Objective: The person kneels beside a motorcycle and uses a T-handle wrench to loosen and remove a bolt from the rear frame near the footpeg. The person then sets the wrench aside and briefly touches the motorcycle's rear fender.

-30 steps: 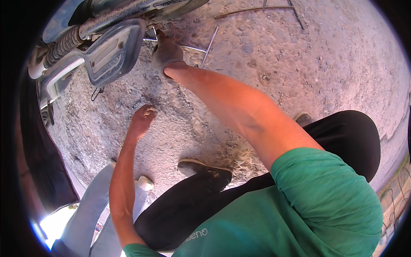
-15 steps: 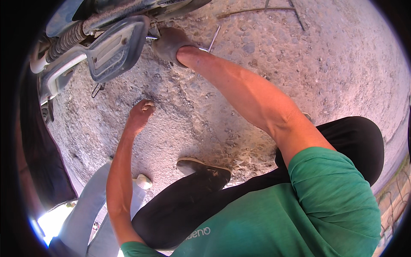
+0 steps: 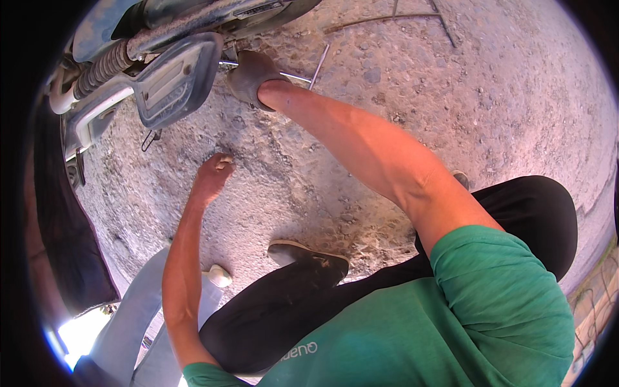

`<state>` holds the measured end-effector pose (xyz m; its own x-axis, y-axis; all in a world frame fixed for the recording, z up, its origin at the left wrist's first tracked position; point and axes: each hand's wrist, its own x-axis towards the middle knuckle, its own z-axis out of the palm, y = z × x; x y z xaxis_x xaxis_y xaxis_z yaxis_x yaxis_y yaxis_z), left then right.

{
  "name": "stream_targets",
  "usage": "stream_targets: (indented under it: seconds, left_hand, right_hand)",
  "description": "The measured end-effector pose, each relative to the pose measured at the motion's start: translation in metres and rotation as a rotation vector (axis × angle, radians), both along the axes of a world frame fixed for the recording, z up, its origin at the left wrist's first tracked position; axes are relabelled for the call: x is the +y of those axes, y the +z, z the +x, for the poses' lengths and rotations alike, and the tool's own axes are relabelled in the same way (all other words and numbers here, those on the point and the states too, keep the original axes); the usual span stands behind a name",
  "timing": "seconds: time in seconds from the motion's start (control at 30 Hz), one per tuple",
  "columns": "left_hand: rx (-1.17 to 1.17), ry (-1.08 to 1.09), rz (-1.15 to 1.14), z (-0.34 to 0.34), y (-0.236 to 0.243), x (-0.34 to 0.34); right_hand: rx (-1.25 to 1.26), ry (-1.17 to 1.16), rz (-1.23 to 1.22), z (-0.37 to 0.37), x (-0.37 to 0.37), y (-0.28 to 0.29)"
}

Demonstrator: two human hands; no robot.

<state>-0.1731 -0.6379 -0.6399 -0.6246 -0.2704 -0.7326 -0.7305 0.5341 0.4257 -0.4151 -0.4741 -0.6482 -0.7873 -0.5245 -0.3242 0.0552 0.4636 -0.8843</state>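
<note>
My right hand [image 3: 250, 80], in a grey glove, is wrapped round the shaft of a metal T-handle wrench [image 3: 296, 77]. Its crossbar sticks out to the right of the glove, and the other end points at the underside of a motorcycle [image 3: 213, 19]. Closest to the glove on the left is a dark, flat plastic part [image 3: 177, 80] of the machine. My bare left hand [image 3: 214, 174] is held above the ground, nearer to me, with its fingers curled closed. Whether anything lies inside those fingers is hidden.
A ribbed rubber boot [image 3: 102, 68] and a pale frame tube [image 3: 97, 113] run along the machine's left. Thin rods [image 3: 387, 16] lie on the rough stony ground [image 3: 503, 97]. Another person's light-blue trouser leg [image 3: 138, 290] stands at lower left, beside a dark cloth [image 3: 61, 213].
My gloved right hand has shifted slightly down and left, and more of the wrench's shaft shows. The left hand stays nearly where it was.
</note>
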Motion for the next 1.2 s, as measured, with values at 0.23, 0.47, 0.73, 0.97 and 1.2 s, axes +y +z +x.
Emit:
stream_targets:
  seconds: [0.23, 0.47, 0.73, 0.97, 1.2]
  left_hand:
    - [-0.007, -0.030, -0.021, -0.002, 0.004, -0.001]
    - [-0.029, -0.055, -0.052, -0.005, 0.008, 0.001]
    - [-0.025, -0.037, -0.024, -0.004, 0.007, -0.003]
    - [-0.025, -0.044, -0.046, 0.007, -0.007, -0.014]
    - [-0.037, -0.043, -0.020, -0.001, -0.013, -0.011]
  right_hand:
    - [0.003, 0.022, 0.005, -0.008, -0.003, -0.009]
    - [0.034, 0.016, -0.028, -0.001, -0.003, -0.006]
    - [-0.015, 0.280, 0.098, -0.027, 0.001, 0.002]
    - [-1.203, 0.078, -1.055, -0.076, 0.027, 0.006]
    - [-1.350, 0.098, -1.080, -0.077, 0.047, 0.001]
